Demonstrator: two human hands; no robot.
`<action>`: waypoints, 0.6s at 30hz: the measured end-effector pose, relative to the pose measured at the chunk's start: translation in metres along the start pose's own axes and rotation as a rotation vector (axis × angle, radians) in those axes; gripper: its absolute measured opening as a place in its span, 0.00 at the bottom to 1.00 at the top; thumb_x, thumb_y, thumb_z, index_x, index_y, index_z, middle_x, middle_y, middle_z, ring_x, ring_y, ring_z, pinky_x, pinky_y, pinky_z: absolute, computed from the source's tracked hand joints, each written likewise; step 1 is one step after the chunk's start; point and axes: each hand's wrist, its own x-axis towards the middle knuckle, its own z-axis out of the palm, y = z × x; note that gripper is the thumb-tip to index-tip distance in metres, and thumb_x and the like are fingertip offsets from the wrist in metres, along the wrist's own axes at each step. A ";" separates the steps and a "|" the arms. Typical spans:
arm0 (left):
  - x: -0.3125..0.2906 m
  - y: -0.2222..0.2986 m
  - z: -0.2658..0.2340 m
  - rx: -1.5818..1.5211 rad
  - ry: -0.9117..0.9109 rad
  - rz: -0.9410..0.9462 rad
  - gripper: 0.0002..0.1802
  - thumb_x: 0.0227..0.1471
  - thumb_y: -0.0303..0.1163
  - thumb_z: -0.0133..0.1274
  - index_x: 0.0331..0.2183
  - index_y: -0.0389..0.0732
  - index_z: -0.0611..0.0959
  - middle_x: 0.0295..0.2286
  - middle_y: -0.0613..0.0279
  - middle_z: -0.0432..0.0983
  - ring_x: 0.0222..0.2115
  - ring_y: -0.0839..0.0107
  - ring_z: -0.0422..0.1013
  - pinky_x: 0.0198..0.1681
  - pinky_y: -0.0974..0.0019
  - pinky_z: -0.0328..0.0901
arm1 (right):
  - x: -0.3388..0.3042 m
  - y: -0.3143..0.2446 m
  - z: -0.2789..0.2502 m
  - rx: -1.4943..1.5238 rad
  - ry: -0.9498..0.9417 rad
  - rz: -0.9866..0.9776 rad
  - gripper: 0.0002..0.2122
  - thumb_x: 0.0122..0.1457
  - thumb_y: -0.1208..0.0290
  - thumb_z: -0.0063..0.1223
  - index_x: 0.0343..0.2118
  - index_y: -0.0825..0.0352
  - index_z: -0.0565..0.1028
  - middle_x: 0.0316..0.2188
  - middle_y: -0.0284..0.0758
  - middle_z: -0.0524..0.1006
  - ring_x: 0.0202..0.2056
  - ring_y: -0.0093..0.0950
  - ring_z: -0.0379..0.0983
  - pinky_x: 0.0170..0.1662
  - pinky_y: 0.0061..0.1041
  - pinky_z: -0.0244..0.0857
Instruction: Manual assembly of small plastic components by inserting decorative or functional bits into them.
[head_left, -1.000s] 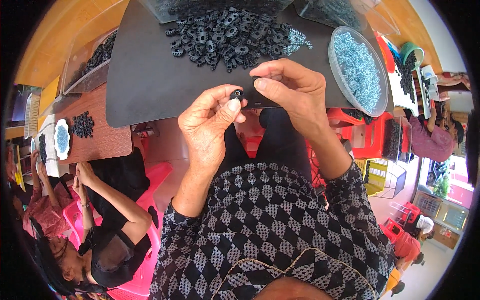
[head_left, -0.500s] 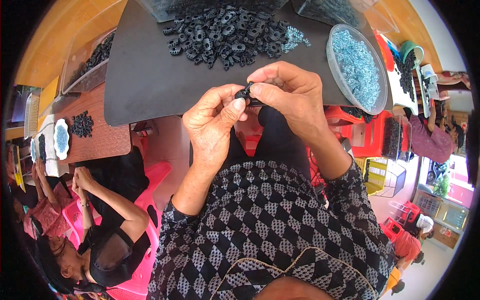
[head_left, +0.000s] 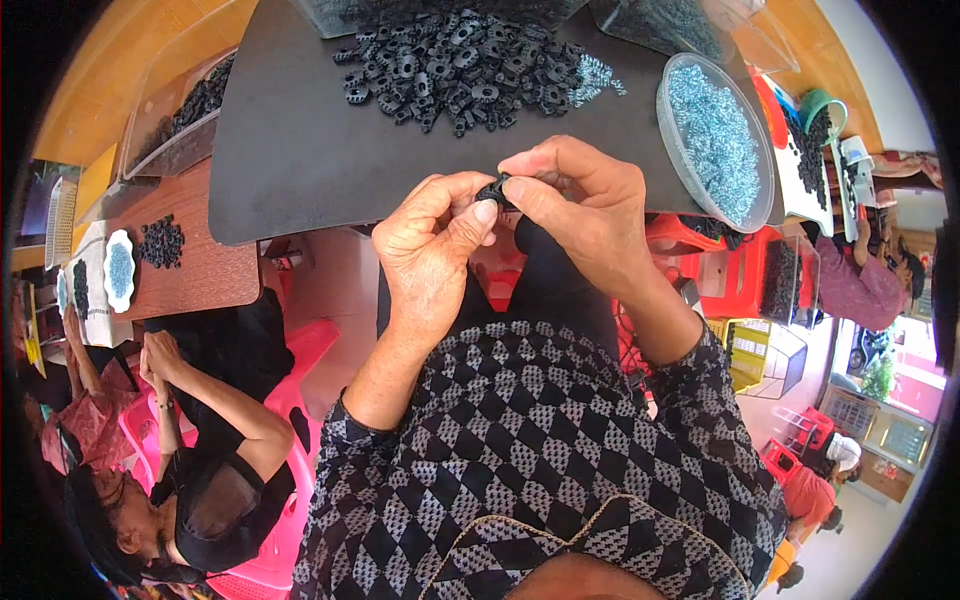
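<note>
A small black plastic part point(head_left: 490, 192) is pinched between my two hands, just past the near edge of the dark table point(head_left: 300, 170). My left hand point(head_left: 435, 235) grips it between thumb and fingertips. From the other side, my right hand point(head_left: 580, 205) closes thumb and forefinger on it; the fingertips hide most of its shape. Beyond my hands lies a heap of similar black plastic parts point(head_left: 450, 70). A few small metal springs point(head_left: 596, 82) rest at the heap's right side. Many more springs point(head_left: 715, 140) fill a round clear tub point(head_left: 672, 160) at the table's right.
Clear bins point(head_left: 170, 150) with black parts stand to the left. A co-worker point(head_left: 215, 440) sits there at a brown table point(head_left: 200, 285) holding a small pile of black pieces point(head_left: 161, 243) and a white dish point(head_left: 120, 300). Red stools point(head_left: 735, 280) and a yellow crate point(head_left: 748, 350) are at the right.
Both hands have shifted slightly nearer to me and to the right, still pinching the black part. The part is more hidden between the fingertips now.
</note>
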 end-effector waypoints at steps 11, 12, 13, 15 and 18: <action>-0.003 0.003 -0.002 0.037 -0.026 0.054 0.07 0.47 0.19 0.56 0.33 0.31 0.81 0.25 0.67 0.71 0.23 0.82 0.67 0.27 0.79 0.64 | 0.003 -0.003 -0.007 -0.011 -0.114 0.096 0.05 0.54 0.80 0.54 0.34 0.73 0.76 0.28 0.30 0.76 0.30 0.17 0.73 0.34 0.16 0.67; -0.003 0.004 -0.002 0.048 -0.038 0.058 0.07 0.47 0.20 0.56 0.33 0.31 0.81 0.25 0.67 0.71 0.23 0.82 0.66 0.27 0.79 0.63 | 0.003 -0.002 -0.006 -0.001 -0.104 0.055 0.04 0.53 0.78 0.53 0.32 0.72 0.75 0.24 0.28 0.75 0.26 0.14 0.71 0.28 0.16 0.64; -0.003 0.005 -0.002 0.060 -0.049 0.063 0.07 0.47 0.20 0.56 0.33 0.31 0.81 0.24 0.67 0.71 0.23 0.82 0.66 0.26 0.79 0.63 | 0.002 -0.001 -0.006 0.009 -0.094 0.013 0.04 0.53 0.76 0.53 0.30 0.71 0.75 0.19 0.27 0.74 0.21 0.12 0.69 0.22 0.15 0.62; -0.004 0.003 -0.002 0.055 -0.047 0.066 0.07 0.47 0.20 0.56 0.33 0.32 0.81 0.24 0.67 0.71 0.23 0.81 0.66 0.26 0.79 0.63 | 0.000 0.000 -0.005 0.006 -0.094 0.027 0.04 0.53 0.76 0.53 0.30 0.71 0.75 0.20 0.27 0.74 0.22 0.12 0.69 0.22 0.16 0.62; -0.004 0.005 -0.001 0.075 -0.055 0.086 0.07 0.47 0.20 0.56 0.32 0.32 0.81 0.24 0.67 0.71 0.23 0.81 0.66 0.26 0.79 0.63 | -0.003 0.006 -0.002 -0.055 -0.050 -0.048 0.04 0.52 0.77 0.54 0.30 0.71 0.75 0.20 0.29 0.74 0.22 0.14 0.69 0.23 0.17 0.62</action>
